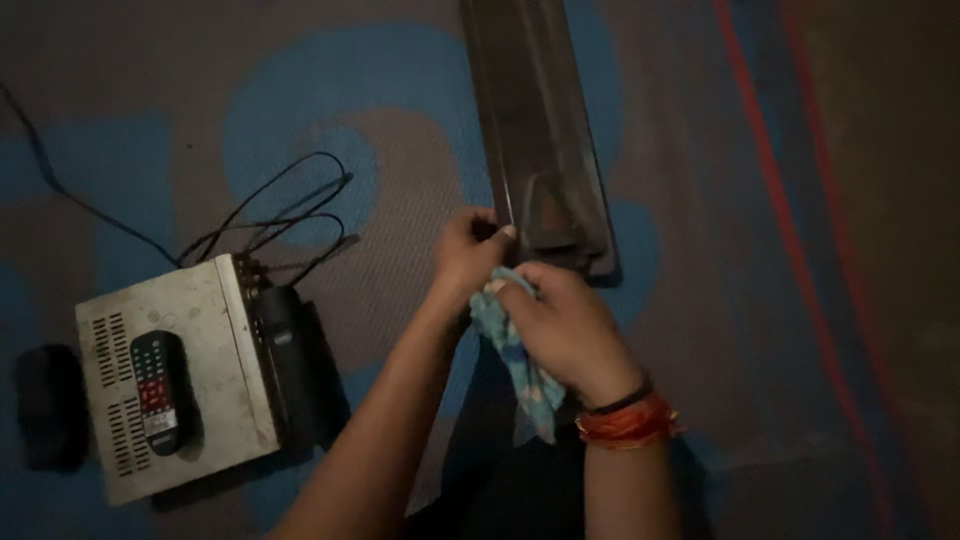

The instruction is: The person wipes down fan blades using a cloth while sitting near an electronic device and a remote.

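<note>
On floor mat | left hand (468, 250) grips dark panel (540, 130) edge | right hand (565, 325) clenches cloth (520, 365)

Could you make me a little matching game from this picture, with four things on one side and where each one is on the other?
Things:
1. remote control
2. patterned cloth
3. long dark panel
4. black cables

Places:
A. lying on the mat beyond the metal box
B. resting on top of the metal box
C. held in the right hand
D. its near end pinched by the left hand

Pairs: 1-B, 2-C, 3-D, 4-A
</note>
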